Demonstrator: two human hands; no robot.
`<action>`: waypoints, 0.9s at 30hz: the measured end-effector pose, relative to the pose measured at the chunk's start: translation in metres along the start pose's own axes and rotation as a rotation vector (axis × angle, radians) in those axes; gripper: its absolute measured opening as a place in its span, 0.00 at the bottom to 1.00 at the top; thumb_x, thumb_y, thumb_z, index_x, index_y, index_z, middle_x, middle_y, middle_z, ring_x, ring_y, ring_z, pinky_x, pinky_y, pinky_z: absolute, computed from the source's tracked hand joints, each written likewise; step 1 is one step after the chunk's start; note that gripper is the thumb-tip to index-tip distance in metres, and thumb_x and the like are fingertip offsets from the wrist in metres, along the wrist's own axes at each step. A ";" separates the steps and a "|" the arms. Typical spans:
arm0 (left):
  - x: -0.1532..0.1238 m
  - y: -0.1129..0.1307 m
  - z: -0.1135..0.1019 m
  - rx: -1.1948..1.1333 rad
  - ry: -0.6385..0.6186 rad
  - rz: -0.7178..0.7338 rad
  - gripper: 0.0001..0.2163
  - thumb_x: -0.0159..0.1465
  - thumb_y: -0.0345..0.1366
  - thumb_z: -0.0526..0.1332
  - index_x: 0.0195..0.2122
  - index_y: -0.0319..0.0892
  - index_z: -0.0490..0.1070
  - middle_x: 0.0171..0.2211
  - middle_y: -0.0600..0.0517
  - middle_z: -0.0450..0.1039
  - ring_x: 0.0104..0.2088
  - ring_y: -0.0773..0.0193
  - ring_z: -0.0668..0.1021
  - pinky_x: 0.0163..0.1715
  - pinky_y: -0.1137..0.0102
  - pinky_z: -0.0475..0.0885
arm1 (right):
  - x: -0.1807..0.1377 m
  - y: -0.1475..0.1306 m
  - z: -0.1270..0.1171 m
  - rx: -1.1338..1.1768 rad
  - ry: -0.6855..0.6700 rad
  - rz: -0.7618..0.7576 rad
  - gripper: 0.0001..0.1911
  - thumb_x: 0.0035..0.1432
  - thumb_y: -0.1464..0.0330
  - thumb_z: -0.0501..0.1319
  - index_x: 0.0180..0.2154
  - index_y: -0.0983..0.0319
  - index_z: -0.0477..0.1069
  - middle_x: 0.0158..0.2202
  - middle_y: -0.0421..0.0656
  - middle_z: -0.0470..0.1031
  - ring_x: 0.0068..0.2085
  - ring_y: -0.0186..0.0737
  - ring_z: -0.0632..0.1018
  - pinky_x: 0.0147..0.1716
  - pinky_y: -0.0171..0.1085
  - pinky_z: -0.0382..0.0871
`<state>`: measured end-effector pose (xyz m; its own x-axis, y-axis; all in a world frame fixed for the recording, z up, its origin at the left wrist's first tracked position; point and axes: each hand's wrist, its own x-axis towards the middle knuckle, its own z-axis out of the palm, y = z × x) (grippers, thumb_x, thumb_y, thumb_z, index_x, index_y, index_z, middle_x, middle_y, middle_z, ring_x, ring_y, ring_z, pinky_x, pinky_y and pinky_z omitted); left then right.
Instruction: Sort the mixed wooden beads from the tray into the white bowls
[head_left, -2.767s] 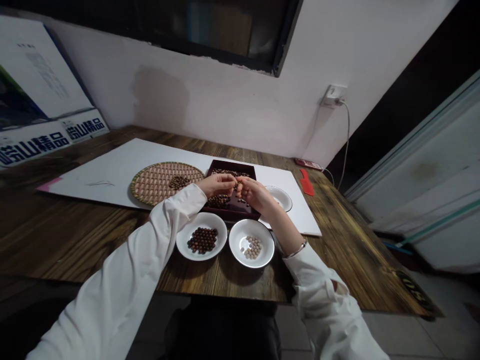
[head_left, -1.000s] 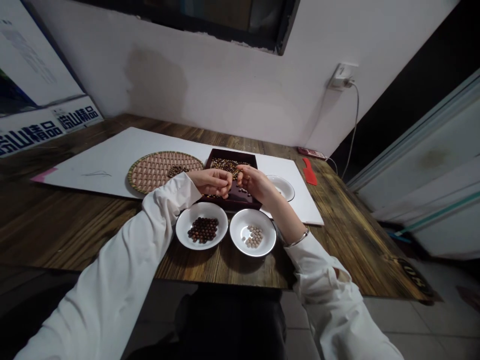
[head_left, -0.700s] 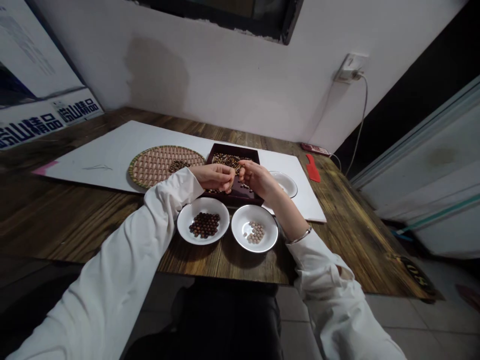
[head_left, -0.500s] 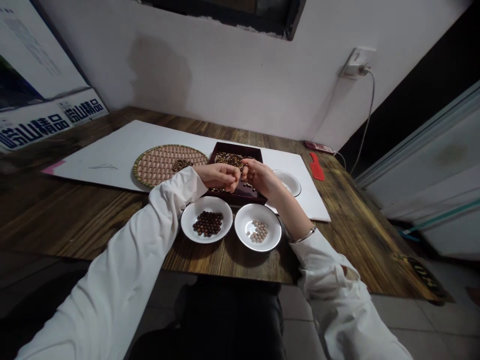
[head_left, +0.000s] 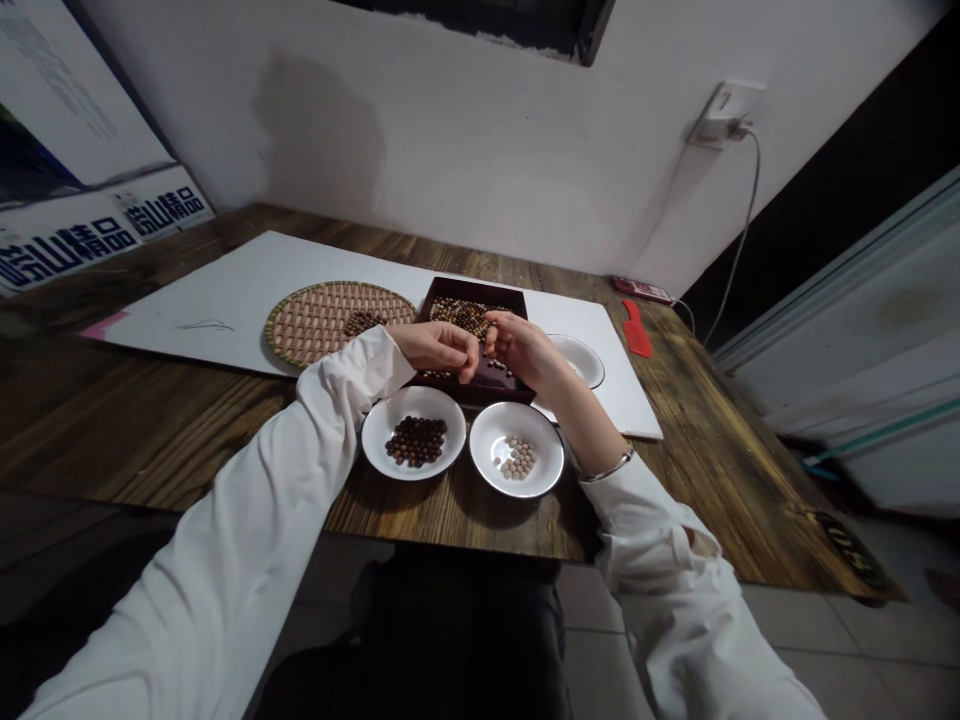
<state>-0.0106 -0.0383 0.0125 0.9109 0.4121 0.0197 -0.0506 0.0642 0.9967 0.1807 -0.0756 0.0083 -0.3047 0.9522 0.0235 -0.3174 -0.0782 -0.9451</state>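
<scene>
My left hand hovers over the near part of a dark red tray, with its fingers curled together; whatever is inside them is hidden. Facing it across a small gap is my right hand, its fingers bent inward above the tray's right side. Any bead between those fingers is too small to make out. Mixed brown and tan beads lie in the tray, mostly toward its back. Just in front stand two white bowls: the left bowl holds dark brown beads, the right bowl pale beads.
A round woven mat carries some brown beads at left. Behind my right wrist is another white bowl, partly hidden. A white board lies beneath. A red scraper-like piece and a plugged-in phone lie to the right.
The view has shifted slightly. My hands hold nearly the same pose over the tray, with a slightly wider gap between their fingers. The beads in the front bowls look unchanged.
</scene>
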 end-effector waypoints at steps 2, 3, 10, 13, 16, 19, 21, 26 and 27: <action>0.001 -0.001 -0.001 -0.003 -0.038 0.018 0.23 0.41 0.50 0.78 0.21 0.39 0.71 0.19 0.50 0.72 0.24 0.64 0.75 0.30 0.68 0.71 | 0.001 0.000 0.000 -0.001 0.009 0.003 0.06 0.58 0.67 0.63 0.38 0.62 0.72 0.26 0.36 0.74 0.28 0.31 0.73 0.32 0.31 0.67; 0.001 -0.002 -0.002 -0.006 -0.054 0.026 0.22 0.42 0.50 0.78 0.22 0.39 0.71 0.19 0.50 0.72 0.24 0.64 0.75 0.30 0.68 0.71 | 0.001 0.000 0.000 0.001 0.011 0.004 0.06 0.58 0.67 0.63 0.39 0.62 0.72 0.25 0.36 0.74 0.28 0.31 0.73 0.32 0.32 0.67; -0.001 -0.006 -0.007 0.028 -0.042 0.038 0.19 0.45 0.49 0.77 0.27 0.39 0.78 0.21 0.50 0.74 0.27 0.63 0.76 0.34 0.68 0.72 | 0.000 -0.001 0.001 0.016 -0.011 -0.009 0.05 0.60 0.69 0.61 0.39 0.63 0.71 0.25 0.37 0.75 0.27 0.31 0.74 0.32 0.32 0.68; -0.003 -0.003 -0.007 0.049 -0.030 0.034 0.18 0.45 0.48 0.77 0.28 0.38 0.80 0.22 0.48 0.75 0.29 0.63 0.77 0.35 0.68 0.73 | -0.001 -0.001 0.002 0.002 -0.006 -0.006 0.05 0.61 0.68 0.61 0.39 0.62 0.71 0.25 0.36 0.74 0.27 0.31 0.74 0.32 0.32 0.68; -0.003 -0.001 -0.006 0.058 -0.029 0.032 0.17 0.45 0.46 0.78 0.28 0.38 0.80 0.23 0.48 0.75 0.29 0.63 0.78 0.36 0.68 0.73 | 0.000 -0.001 0.001 -0.010 -0.004 -0.008 0.05 0.61 0.68 0.62 0.39 0.62 0.71 0.25 0.36 0.74 0.27 0.31 0.74 0.32 0.32 0.68; -0.003 -0.001 -0.006 0.053 -0.033 0.035 0.17 0.45 0.46 0.78 0.28 0.39 0.80 0.23 0.49 0.75 0.30 0.63 0.78 0.36 0.69 0.73 | 0.000 -0.001 0.000 -0.013 -0.008 -0.009 0.05 0.60 0.67 0.62 0.39 0.62 0.71 0.25 0.36 0.74 0.28 0.31 0.74 0.33 0.32 0.69; -0.003 -0.001 -0.007 0.050 -0.036 0.036 0.16 0.44 0.45 0.78 0.28 0.40 0.81 0.23 0.49 0.76 0.30 0.63 0.78 0.36 0.69 0.73 | 0.001 0.000 -0.001 -0.007 -0.011 -0.005 0.06 0.60 0.67 0.62 0.39 0.62 0.71 0.25 0.36 0.74 0.28 0.31 0.74 0.32 0.32 0.69; -0.003 0.000 -0.006 0.050 -0.044 0.025 0.16 0.43 0.44 0.78 0.28 0.40 0.80 0.23 0.50 0.75 0.28 0.64 0.76 0.34 0.69 0.72 | 0.003 0.001 -0.003 0.006 -0.019 -0.006 0.06 0.59 0.67 0.62 0.39 0.62 0.71 0.24 0.36 0.74 0.28 0.32 0.75 0.31 0.32 0.68; -0.003 0.000 -0.005 0.046 -0.044 0.021 0.16 0.43 0.44 0.78 0.28 0.40 0.80 0.23 0.50 0.75 0.27 0.65 0.76 0.33 0.70 0.71 | 0.003 0.002 -0.003 0.004 -0.019 -0.006 0.06 0.59 0.67 0.62 0.39 0.62 0.71 0.25 0.36 0.74 0.28 0.31 0.75 0.31 0.32 0.68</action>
<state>-0.0159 -0.0349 0.0125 0.9270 0.3726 0.0435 -0.0521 0.0131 0.9986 0.1818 -0.0717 0.0059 -0.3194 0.9469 0.0356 -0.3228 -0.0734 -0.9436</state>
